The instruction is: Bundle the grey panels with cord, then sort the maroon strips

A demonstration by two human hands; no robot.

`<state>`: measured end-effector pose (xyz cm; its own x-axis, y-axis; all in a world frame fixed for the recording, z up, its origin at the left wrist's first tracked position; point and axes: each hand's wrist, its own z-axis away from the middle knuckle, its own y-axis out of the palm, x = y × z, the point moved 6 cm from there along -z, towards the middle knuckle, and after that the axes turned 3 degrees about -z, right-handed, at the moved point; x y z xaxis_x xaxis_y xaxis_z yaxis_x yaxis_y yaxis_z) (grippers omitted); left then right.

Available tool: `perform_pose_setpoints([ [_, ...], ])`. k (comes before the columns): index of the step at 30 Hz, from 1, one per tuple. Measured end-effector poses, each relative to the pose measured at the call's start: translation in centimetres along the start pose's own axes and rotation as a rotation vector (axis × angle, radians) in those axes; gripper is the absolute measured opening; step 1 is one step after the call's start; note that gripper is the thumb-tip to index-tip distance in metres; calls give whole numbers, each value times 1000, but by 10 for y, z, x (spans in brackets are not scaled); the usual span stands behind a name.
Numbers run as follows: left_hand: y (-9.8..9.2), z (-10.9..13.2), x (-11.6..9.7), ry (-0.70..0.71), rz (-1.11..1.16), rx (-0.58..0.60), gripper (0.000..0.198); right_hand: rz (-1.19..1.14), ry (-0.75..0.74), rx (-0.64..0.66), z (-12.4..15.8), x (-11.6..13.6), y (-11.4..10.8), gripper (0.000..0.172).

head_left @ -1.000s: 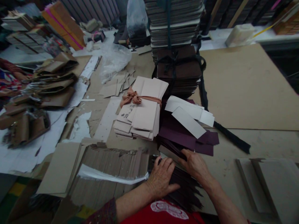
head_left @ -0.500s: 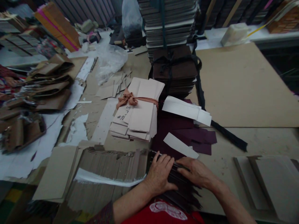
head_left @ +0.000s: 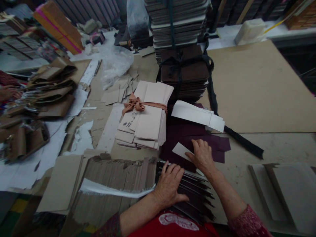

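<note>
My left hand [head_left: 169, 184] lies with its fingers stretched out over a fanned row of dark brown strips [head_left: 191, 192] at the front edge of the table. My right hand [head_left: 202, 156] is farther out, above a white card strip [head_left: 181, 149], with thumb and fingers apart. Part of that strip is hidden under the hand; whether the fingertips touch it I cannot tell. Dark purple sheets [head_left: 175, 130] lie beneath the strip. More white strips [head_left: 192, 113] are on them farther back.
Left of my left hand stands a packed row of grey-brown boards [head_left: 111, 174]. Behind it is a cream card bundle [head_left: 148, 123] tied with an orange-brown ribbon. Dark tied stacks [head_left: 185, 67] rise at the back. Grey boards [head_left: 291, 194] lie right. Another person's hand [head_left: 10, 93] shows far left.
My right hand has left the dark strips and moved forward to the white card strip. My left hand has stayed in place, and the dark strips look more fanned out.
</note>
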<state>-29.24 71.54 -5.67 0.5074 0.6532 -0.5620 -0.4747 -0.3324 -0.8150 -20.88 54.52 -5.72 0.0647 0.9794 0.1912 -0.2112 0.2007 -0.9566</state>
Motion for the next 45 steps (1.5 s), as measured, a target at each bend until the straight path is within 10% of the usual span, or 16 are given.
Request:
perform_pose_setpoints([
  [8,-2,1,-2,21,-20,-21,103,-211,-130,193,17,17,25,19],
  [25,-1,-2,-2,91,-170,-58,127,-388,-417,443,67,19,-6,46],
  [30,-6,-19,1,42,-57,36,124,-584,-311,457,56,7,-13,38],
  [35,-8,-17,0,36,-30,32,116,-228,-157,91,36,-17,-13,25],
  [45,-1,-11,5,53,-32,30,113,-184,-62,268,38,-19,20,10],
])
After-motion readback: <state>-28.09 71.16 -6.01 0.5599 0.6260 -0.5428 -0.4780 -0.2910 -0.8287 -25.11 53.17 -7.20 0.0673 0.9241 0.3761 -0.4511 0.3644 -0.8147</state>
